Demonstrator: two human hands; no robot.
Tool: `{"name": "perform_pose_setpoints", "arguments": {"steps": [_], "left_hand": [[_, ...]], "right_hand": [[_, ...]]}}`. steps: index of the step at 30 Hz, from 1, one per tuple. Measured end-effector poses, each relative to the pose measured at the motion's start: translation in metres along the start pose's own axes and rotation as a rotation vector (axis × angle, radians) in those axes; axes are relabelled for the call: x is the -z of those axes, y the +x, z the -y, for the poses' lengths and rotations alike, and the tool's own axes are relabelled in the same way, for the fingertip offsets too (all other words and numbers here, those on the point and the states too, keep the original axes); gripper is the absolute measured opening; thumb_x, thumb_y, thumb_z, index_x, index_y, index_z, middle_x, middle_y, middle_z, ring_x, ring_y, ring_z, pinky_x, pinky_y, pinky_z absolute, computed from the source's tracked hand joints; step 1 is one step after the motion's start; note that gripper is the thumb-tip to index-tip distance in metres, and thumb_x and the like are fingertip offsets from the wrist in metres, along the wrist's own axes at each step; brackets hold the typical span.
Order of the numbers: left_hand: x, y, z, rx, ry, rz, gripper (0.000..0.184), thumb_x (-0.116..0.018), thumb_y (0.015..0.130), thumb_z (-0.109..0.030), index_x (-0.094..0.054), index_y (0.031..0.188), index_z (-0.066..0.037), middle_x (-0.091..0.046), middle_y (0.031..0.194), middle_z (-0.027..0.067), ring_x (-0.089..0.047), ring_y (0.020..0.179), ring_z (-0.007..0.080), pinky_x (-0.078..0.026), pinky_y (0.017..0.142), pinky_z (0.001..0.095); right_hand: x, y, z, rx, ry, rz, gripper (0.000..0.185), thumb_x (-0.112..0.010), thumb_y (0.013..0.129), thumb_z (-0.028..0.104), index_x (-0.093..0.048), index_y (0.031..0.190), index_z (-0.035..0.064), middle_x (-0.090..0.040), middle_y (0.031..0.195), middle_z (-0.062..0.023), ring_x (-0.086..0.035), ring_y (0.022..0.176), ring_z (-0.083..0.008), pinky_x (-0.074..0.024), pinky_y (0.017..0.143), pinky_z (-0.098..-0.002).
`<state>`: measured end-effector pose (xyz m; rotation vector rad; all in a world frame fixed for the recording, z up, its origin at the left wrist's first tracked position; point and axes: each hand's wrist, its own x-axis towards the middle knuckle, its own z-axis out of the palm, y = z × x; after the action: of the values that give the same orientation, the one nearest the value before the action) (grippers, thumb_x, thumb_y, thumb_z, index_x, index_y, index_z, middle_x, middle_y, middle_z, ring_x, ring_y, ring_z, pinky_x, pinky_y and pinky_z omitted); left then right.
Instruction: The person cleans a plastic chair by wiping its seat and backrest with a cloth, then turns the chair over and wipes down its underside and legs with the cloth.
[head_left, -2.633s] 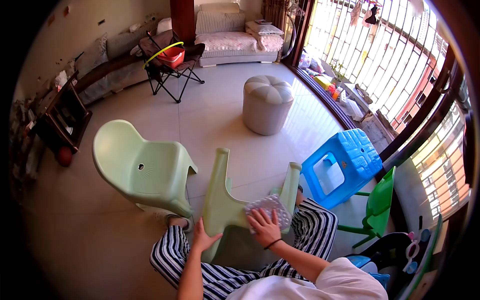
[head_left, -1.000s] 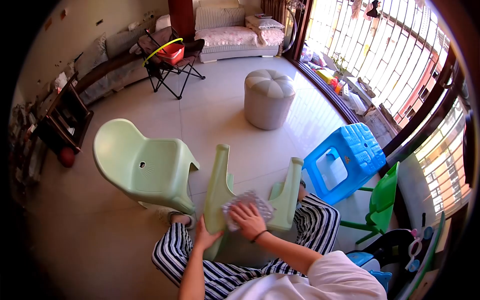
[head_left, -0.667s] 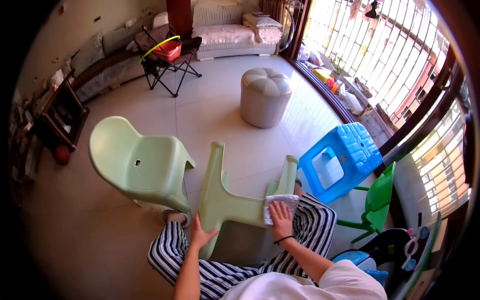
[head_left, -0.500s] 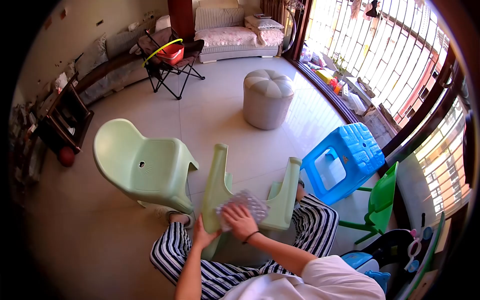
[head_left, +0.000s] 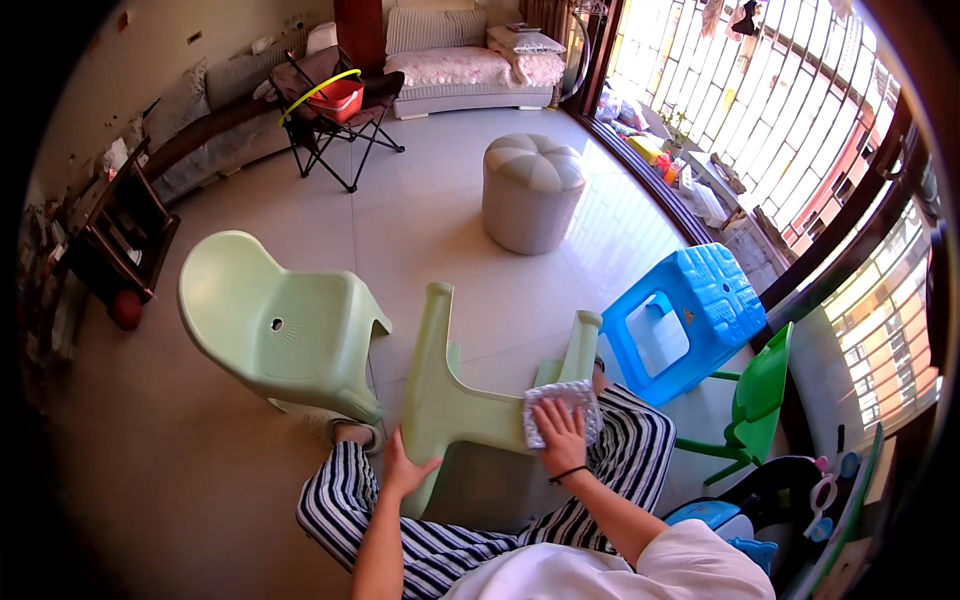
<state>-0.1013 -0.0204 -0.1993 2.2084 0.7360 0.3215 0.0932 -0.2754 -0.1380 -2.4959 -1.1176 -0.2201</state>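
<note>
A light green plastic stool or chair (head_left: pixel 478 415) lies tipped between my knees, two of its legs pointing away from me. My left hand (head_left: pixel 403 466) grips its left edge, thumb over the near side. A pale, textured cloth (head_left: pixel 588 402) is pressed against the right part of that piece, by the base of the right leg. Over the cloth lies my right hand (head_left: pixel 560 432), fingers spread and holding it against the plastic. Just left of my left foot, a light green plastic chair (head_left: pixel 300 325) stands upright.
On the right are a blue plastic stool (head_left: pixel 690 315) and a green chair (head_left: pixel 757 400). A round pouf (head_left: pixel 533 195) stands farther ahead. A folding chair (head_left: pixel 345 140) with a red basket (head_left: pixel 336 101) is at the back left, near a sofa (head_left: pixel 450 75).
My right hand and the cloth have slid rightward across the green plastic, from the left leg's base to the right one. My left hand keeps its hold on the left edge.
</note>
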Motion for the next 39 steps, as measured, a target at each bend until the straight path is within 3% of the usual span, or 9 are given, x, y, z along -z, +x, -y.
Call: {"name": "perform_pose_setpoints", "arguments": {"steps": [6,7,11,15,18,24,33,38,39], "left_hand": [[-0.001,0.001,0.001,0.003,-0.002,-0.040,0.105,-0.082,0.061,-0.040,-0.022,0.139,-0.001,-0.040,0.130,0.0232,-0.039,0.120,0.0388,-0.035,0.101,0.0444],[-0.004,-0.001,0.002,-0.007,0.045,-0.078,0.105,-0.082,0.061,-0.040,-0.023,0.139,-0.001,-0.041,0.129,0.0231,-0.041,0.118,0.0393,-0.037,0.098,0.0450],[-0.008,-0.009,-0.021,-0.059,0.233,-0.195,0.105,-0.081,0.058,-0.036,-0.023,0.139,-0.003,-0.043,0.125,0.0229,-0.046,0.112,0.0410,-0.042,0.090,0.0477],[-0.008,-0.016,-0.040,0.025,0.327,-0.188,0.107,-0.080,0.055,-0.028,-0.021,0.141,-0.008,-0.042,0.126,0.0237,-0.046,0.111,0.0425,-0.043,0.087,0.0495],[-0.008,-0.016,-0.043,0.107,0.312,-0.141,0.109,-0.079,0.054,-0.027,-0.019,0.143,-0.010,-0.040,0.130,0.0242,-0.045,0.114,0.0421,-0.043,0.089,0.0498],[-0.008,-0.014,-0.041,0.157,0.339,-0.111,0.114,-0.079,0.051,-0.032,-0.017,0.144,-0.011,-0.038,0.133,0.0241,-0.044,0.117,0.0408,-0.042,0.091,0.0494],[-0.009,-0.016,-0.036,0.107,0.375,-0.134,0.113,-0.078,0.051,-0.032,-0.016,0.144,-0.011,-0.038,0.135,0.0212,-0.044,0.118,0.0389,-0.042,0.092,0.0469],[-0.010,-0.015,-0.040,0.119,0.376,-0.152,0.112,-0.079,0.051,-0.031,-0.018,0.143,-0.010,-0.039,0.134,0.0207,-0.044,0.117,0.0388,-0.041,0.092,0.0471],[-0.010,-0.015,-0.042,0.136,0.384,-0.151,0.112,-0.079,0.051,-0.030,-0.019,0.143,-0.010,-0.039,0.133,0.0207,-0.044,0.117,0.0388,-0.041,0.092,0.0471]], "right_hand": [[-0.015,0.001,0.021,-0.137,-0.018,-0.101,0.059,-0.056,0.072,0.006,-0.048,0.131,0.0147,-0.042,0.141,-0.0055,-0.033,0.134,-0.0265,-0.0188,0.110,-0.0501],[-0.018,0.010,0.038,-0.068,-0.001,-0.086,0.050,-0.056,0.077,0.008,-0.053,0.126,0.0138,-0.048,0.136,-0.0060,-0.037,0.132,-0.0267,-0.0209,0.109,-0.0492],[-0.044,0.026,0.097,0.334,0.154,0.101,0.059,-0.060,0.071,0.013,-0.050,0.129,0.0158,-0.044,0.139,-0.0016,-0.036,0.132,-0.0236,-0.0215,0.110,-0.0482],[-0.042,0.022,0.111,0.331,0.186,0.149,0.062,-0.062,0.069,0.014,-0.049,0.129,0.0169,-0.042,0.141,-0.0005,-0.033,0.134,-0.0221,-0.0206,0.110,-0.0491],[-0.024,-0.002,0.090,0.286,0.198,0.175,0.064,-0.060,0.068,0.011,-0.048,0.131,0.0185,-0.042,0.141,-0.0005,-0.034,0.134,-0.0218,-0.0175,0.111,-0.0505],[-0.001,-0.035,0.023,-0.098,0.075,0.088,0.067,-0.060,0.068,0.014,-0.047,0.133,0.0208,-0.039,0.143,-0.0050,-0.030,0.136,-0.0264,-0.0103,0.109,-0.0585],[-0.028,0.134,-0.082,-0.293,-0.068,-0.155,0.053,-0.058,0.078,0.025,-0.049,0.130,0.0280,-0.034,0.147,-0.0018,-0.026,0.137,-0.0260,-0.0230,0.102,-0.0615],[-0.035,0.106,-0.079,-0.295,0.015,-0.231,0.054,-0.057,0.076,0.021,-0.050,0.130,0.0248,-0.038,0.144,-0.0032,-0.031,0.134,-0.0262,-0.0260,0.103,-0.0538],[-0.035,0.086,-0.073,-0.269,0.055,-0.298,0.054,-0.056,0.075,0.018,-0.051,0.129,0.0198,-0.042,0.141,-0.0073,-0.035,0.131,-0.0312,-0.0298,0.103,-0.0506]]}}
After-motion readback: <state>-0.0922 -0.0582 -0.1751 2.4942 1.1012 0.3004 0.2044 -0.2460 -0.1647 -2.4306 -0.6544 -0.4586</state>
